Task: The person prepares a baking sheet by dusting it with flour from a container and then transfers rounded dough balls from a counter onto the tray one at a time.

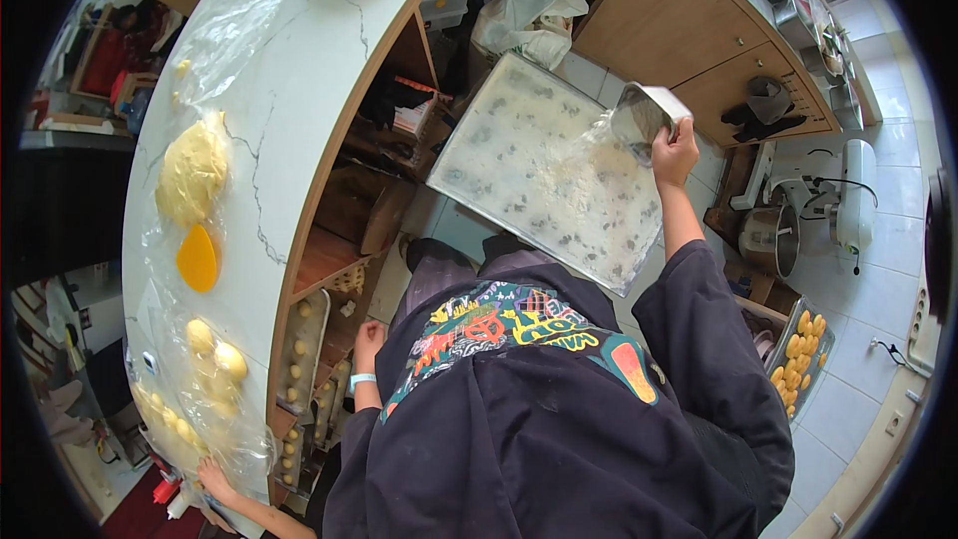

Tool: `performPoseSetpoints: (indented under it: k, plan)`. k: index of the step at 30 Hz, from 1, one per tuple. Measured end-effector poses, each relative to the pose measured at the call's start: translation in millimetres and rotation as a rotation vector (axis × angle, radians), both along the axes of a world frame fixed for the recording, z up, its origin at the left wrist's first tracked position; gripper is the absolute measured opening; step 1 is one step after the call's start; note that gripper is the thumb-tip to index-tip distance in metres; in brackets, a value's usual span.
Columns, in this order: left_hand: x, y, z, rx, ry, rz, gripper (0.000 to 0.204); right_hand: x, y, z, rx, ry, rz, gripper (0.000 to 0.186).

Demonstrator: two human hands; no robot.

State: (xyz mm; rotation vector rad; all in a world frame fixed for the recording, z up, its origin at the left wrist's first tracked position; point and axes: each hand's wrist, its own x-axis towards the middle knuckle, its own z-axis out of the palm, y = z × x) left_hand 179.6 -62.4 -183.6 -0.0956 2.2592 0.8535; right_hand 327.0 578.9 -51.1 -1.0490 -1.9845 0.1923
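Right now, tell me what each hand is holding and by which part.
The right hand grips a metal scoop at its rear end, tipping flour onto the floured baking tray. The left hand hangs by the counter's shelf; whether it holds anything cannot be told.

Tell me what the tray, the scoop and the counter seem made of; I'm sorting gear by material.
Tray: looks like dull grey metal, thin raised rim, dusted with white flour. Scoop in the right hand: shiny metal, likely steel, judging by its reflections. Counter: white with grey veins, marble or a stone-look laminate; its edge and shelves look like wood.
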Motion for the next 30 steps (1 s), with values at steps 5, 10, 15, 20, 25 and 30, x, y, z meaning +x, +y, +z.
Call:
performPoseSetpoints:
  k: [5,10,15,20,25,30]
  plan:
    - [-54,52,49,0.12,0.06,-0.11,0.03,13,-6,-39,-0.472,0.672,-0.308,0.018]
    - [-95,119,145,0.679,-0.191,-0.044,0.048,-69,-109,-22,-1.092,1.055,0.059,0.025]
    - [-122,171,235,1.074,-0.226,-0.164,0.128,-188,-239,89,-1.319,0.892,0.628,0.025]
    - [-146,141,245,1.272,0.097,0.182,0.095,-264,-335,185,-1.275,0.437,1.129,0.015]
    - [-222,59,278,1.722,0.03,0.712,0.051,-292,-371,182,-1.399,0.455,1.322,0.026]
    - [-337,-49,245,1.484,0.6,1.122,0.042,-264,-350,129,-1.271,0.422,1.121,0.007]
